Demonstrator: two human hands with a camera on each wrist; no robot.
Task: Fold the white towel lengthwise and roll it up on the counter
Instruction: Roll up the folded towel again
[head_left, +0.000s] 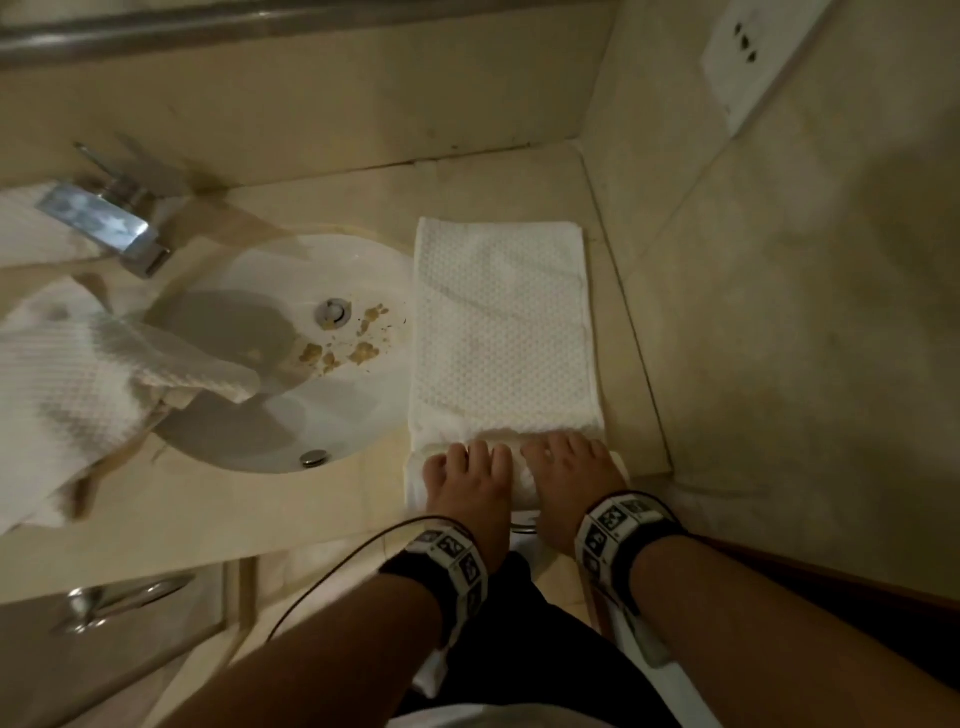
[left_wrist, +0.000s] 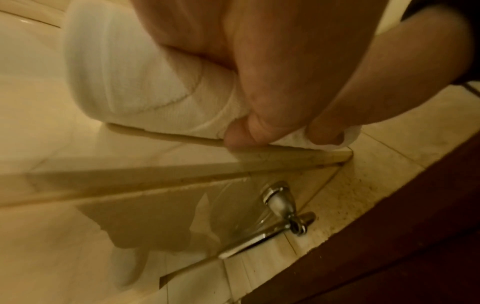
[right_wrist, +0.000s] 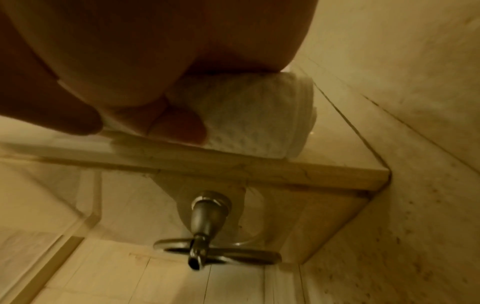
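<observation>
The worktop (head_left: 322, 525) carries the white towel (head_left: 501, 332), already folded into a long strip beside the sink (head_left: 291, 457), its near end turned into a short roll at the front edge. To roll well, I judge both hands should press evenly and advance together, keeping the side edges aligned so the roll does not cone. The left hand (head_left: 470, 480) and right hand (head_left: 574, 475) lie side by side, fingers (left_wrist: 262, 121) curled over the roll, thumbs tucked behind. The sink holds brownish crumbs (head_left: 340, 351) near its drain (head_left: 332, 313).
</observation>
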